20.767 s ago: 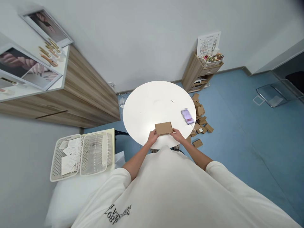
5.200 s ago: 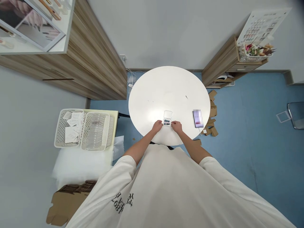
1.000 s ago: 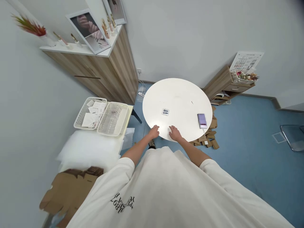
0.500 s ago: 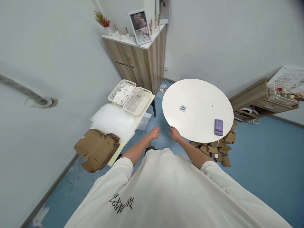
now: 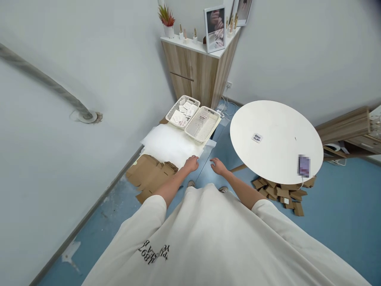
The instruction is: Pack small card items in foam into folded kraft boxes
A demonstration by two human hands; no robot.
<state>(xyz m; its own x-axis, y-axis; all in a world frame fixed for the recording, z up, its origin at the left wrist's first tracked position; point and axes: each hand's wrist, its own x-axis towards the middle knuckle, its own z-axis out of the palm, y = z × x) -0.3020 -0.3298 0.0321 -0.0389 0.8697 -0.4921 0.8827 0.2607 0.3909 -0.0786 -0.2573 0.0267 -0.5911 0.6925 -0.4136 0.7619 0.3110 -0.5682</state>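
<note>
My left hand hangs in the air near the right edge of the white sheets, its fingers loosely bent and nothing held. Between the hands lies a strip of blue floor. My right hand is also free, fingers apart, a little left of the round white table. On that table rest a small white card with dark oval pieces and a blurred-out phone-like device with a cable. Beyond my left hand stand a white basket with paper packets and a second basket holding clear plastic pieces.
Flat brown cardboard boxes lie at the left, beside the white sheets. More folded cardboard is heaped on the floor below the round table. A wooden cabinet with frames and a plant fills the corner; a shelf stands right.
The view has turned left, so the table, baskets and cabinet sit farther right in the picture. My hands stay apart and hold nothing; both shoes now show below.
</note>
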